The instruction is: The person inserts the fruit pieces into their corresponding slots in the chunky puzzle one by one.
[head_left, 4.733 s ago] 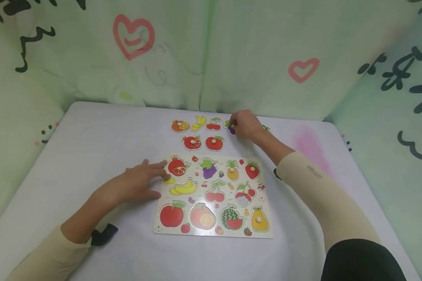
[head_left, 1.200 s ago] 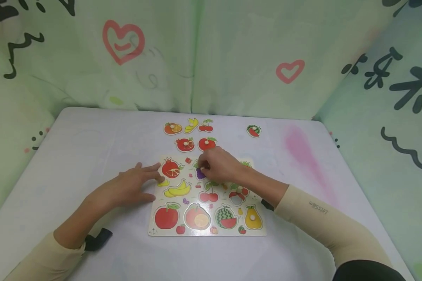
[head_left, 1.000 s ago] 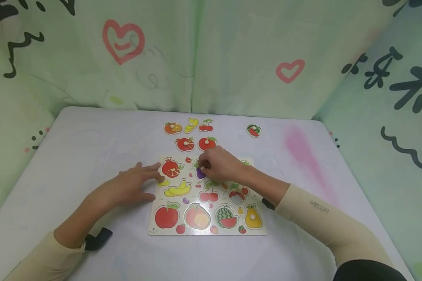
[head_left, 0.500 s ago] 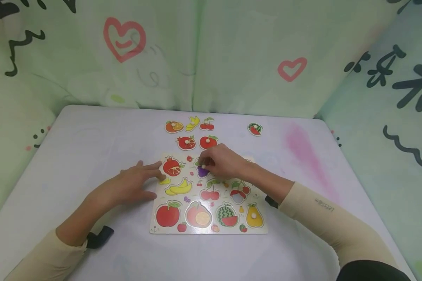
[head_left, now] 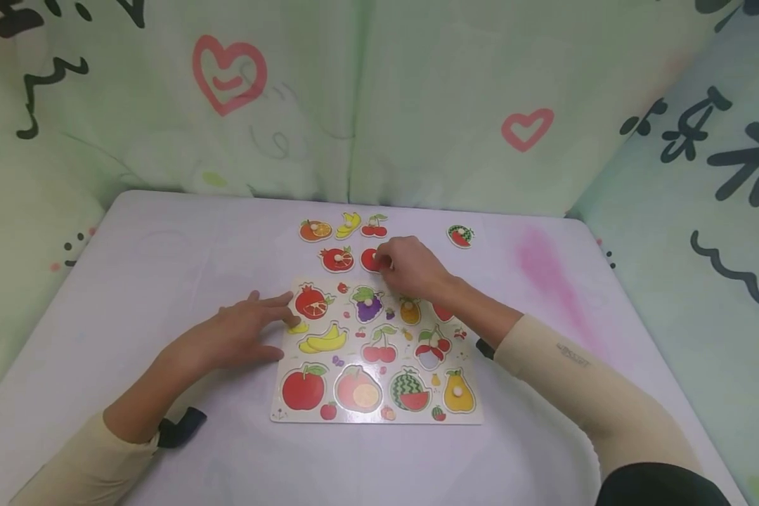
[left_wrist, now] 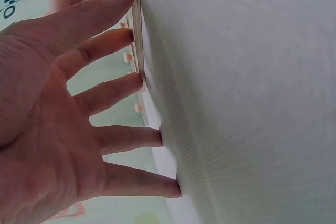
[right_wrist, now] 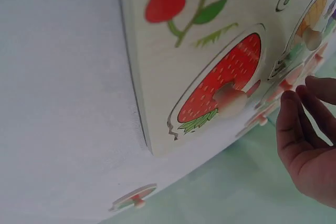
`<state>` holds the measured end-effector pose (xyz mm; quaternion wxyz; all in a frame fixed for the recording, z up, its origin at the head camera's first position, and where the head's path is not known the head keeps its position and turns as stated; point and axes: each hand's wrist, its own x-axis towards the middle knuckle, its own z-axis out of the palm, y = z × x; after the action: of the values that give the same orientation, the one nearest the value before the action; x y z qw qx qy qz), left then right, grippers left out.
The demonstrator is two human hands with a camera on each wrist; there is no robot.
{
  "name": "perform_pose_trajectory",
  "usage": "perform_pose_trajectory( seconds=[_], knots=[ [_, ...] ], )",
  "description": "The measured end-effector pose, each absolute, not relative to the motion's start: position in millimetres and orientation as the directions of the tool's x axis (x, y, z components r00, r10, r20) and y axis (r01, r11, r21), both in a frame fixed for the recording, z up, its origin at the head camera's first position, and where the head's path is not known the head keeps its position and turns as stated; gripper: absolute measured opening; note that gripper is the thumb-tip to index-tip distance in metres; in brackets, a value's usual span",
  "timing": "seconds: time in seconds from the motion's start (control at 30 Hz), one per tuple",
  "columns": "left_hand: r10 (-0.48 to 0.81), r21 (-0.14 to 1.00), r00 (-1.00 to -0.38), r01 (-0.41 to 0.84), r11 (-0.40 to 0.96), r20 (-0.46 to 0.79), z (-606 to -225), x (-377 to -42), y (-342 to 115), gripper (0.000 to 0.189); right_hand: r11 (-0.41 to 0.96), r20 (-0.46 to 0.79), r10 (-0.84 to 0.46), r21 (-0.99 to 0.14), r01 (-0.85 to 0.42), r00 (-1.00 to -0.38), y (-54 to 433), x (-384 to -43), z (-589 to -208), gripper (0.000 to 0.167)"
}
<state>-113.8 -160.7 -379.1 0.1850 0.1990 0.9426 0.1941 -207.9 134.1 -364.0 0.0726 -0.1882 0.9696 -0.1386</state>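
Observation:
A wooden fruit puzzle board (head_left: 341, 330) lies on the table with the grape piece (head_left: 370, 307) seated in its slot. My left hand (head_left: 247, 330) is spread at the board's left edge; in the left wrist view its thumb and some fingertips touch the board's side. Just behind the board, my right hand (head_left: 414, 267) hovers at the apple piece (head_left: 368, 260), covering its right part. In the right wrist view, thumb and fingers (right_wrist: 290, 121) are loosely bent, with nothing visible between them. The strawberry piece (right_wrist: 226, 82), pineapple piece (head_left: 410, 311) and pear piece (head_left: 459, 391) sit in the board.
Behind the board lie loose knobbed pieces: orange (head_left: 315, 230), banana (head_left: 348, 225), cherry (head_left: 374, 226) and pomegranate (head_left: 337, 259). A watermelon piece (head_left: 460, 236) lies apart to the right. A green printed curtain (head_left: 430, 140) hangs along the table's back edge.
The grape piece went from the back row into the board under my right hand. That hand has since let go of it and moved back to the apple piece. My left hand stayed.

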Motion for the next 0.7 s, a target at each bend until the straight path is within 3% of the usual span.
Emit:
perform_pose_trajectory(
  seconds=[0.33,0.7],
  knots=[
    [0.441,0.443,-0.851,0.292,0.848,-0.283,-382,-114,-161,0.052,0.921,-0.141,-0.309,-0.29,-0.259,-0.94,125,-229,-368,0.026],
    [0.442,0.447,-0.854,0.294,0.845,-0.275,-381,-114,-163,0.051,0.922,-0.128,-0.315,-0.278,-0.271,-0.94,120,-234,-371,0.026]
  ],
)
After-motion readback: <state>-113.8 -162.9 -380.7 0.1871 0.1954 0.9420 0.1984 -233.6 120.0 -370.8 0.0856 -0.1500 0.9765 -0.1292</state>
